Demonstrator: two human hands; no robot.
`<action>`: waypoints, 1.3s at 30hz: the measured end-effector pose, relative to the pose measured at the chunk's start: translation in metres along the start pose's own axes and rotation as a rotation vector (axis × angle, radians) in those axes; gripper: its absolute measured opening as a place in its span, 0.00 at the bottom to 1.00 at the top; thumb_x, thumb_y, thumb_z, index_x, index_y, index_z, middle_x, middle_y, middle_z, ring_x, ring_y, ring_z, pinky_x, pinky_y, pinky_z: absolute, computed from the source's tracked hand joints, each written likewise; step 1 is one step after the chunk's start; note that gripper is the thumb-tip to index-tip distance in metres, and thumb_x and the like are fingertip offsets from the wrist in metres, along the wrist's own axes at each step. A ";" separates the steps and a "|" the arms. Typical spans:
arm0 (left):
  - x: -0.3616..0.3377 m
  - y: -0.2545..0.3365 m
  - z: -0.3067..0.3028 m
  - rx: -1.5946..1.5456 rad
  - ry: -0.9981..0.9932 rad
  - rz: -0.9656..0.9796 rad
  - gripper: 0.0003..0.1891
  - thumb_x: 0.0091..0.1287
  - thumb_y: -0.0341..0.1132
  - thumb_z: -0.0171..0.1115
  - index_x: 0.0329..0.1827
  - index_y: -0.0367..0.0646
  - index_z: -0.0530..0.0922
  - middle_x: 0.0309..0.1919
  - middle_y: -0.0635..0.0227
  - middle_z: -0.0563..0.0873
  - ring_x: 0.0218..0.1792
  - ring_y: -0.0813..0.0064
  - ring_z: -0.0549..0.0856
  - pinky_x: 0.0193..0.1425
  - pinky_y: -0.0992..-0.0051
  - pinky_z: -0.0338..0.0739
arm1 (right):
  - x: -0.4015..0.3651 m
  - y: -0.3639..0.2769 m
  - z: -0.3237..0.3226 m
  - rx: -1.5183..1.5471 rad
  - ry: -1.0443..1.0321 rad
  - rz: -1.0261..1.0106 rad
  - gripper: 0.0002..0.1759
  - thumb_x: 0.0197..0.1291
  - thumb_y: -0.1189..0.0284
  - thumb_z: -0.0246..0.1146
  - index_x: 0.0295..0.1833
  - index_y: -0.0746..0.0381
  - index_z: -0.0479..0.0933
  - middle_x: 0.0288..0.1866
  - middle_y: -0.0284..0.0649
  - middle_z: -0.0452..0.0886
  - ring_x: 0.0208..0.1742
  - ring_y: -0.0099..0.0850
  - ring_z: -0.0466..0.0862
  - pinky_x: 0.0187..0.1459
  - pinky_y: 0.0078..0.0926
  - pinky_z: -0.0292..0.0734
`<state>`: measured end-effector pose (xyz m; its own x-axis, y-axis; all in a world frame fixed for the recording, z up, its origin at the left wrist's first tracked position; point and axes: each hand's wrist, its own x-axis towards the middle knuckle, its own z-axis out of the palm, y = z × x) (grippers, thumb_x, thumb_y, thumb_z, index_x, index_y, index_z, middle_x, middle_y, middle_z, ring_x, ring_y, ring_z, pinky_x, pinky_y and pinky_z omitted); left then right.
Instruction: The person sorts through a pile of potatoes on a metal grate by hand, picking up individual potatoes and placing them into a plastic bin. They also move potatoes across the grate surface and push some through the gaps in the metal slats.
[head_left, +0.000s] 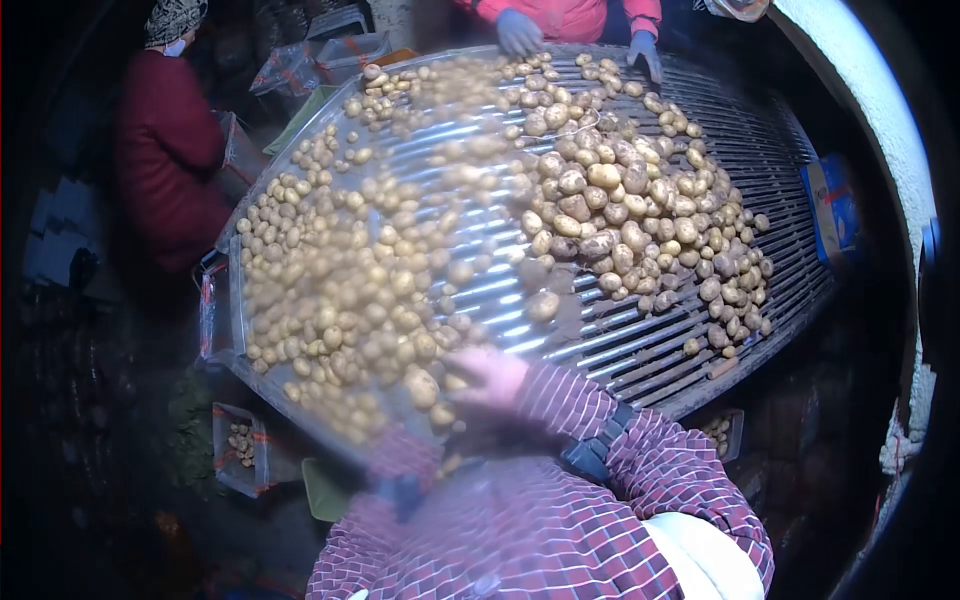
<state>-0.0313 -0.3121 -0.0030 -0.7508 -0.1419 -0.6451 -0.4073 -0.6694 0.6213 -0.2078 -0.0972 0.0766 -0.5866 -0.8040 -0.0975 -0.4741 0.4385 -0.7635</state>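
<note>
My right hand [490, 378], blurred by motion, reaches left over the near edge of the potatoes [330, 315]. Its fingers look stretched out and apart, and a larger potato [421, 388] lies just beyond them. My left hand [402, 452] is low at the table's near edge, smeared and hardly distinct from the plaid sleeve, so its fingers cannot be made out. Many potatoes on the left half are blurred. Dirtier potatoes [620, 200] are heaped on the right side of the slatted metal table [690, 375].
Across the table, a person in pink [560, 18] works with two gloved hands [519, 33]. Another person in dark red [165, 150] stands at the left, beside crates [240, 150]. A crate with potatoes [241, 446] is at lower left; a blue box [830, 208] sits at right.
</note>
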 end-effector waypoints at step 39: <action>-0.097 -0.024 -0.212 -0.561 0.311 0.391 0.35 0.61 0.63 0.63 0.70 0.63 0.69 0.64 0.64 0.77 0.62 0.48 0.79 0.40 0.60 0.85 | -0.023 0.041 0.022 0.839 -0.002 0.481 0.31 0.63 0.62 0.65 0.71 0.55 0.67 0.59 0.41 0.77 0.55 0.34 0.82 0.55 0.34 0.82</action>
<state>0.1618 -0.4369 -0.0504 -0.5706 -0.5895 -0.5718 0.2478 -0.7874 0.5644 -0.1995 -0.0698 0.0336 -0.5941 -0.6146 -0.5189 0.4398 0.2919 -0.8493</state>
